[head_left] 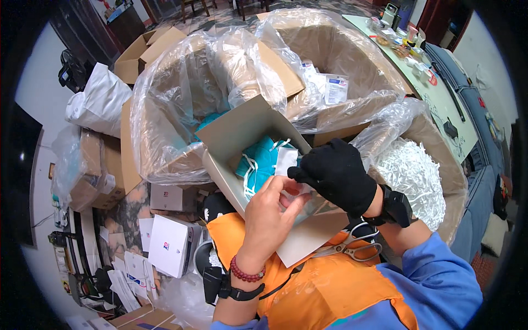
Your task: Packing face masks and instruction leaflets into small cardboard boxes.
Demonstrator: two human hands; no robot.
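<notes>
An opened grey-white carton (228,165) rests tilted on my lap. Inside lie teal cup-shaped pieces with white elastic straps (257,165), which look like face masks. My left hand (278,203), bare and with a red bead bracelet, is closed over the carton's near side, fingertips drawn together. My right hand (336,173), in a black glove, is curled shut just right of it. A small white piece (286,160) shows beside the gloved fingertips. What either hand pinches is hidden. Scissors (355,245) with grey handles lie on my orange apron (330,283).
Big plastic-lined cartons stand ahead: one (165,121) holds teal pieces, another (352,49) holds white packets (335,89). White strips (410,179) fill a carton at right. White boxes (170,245) lie on the floor at left. A cluttered pale table (440,107) stands far right.
</notes>
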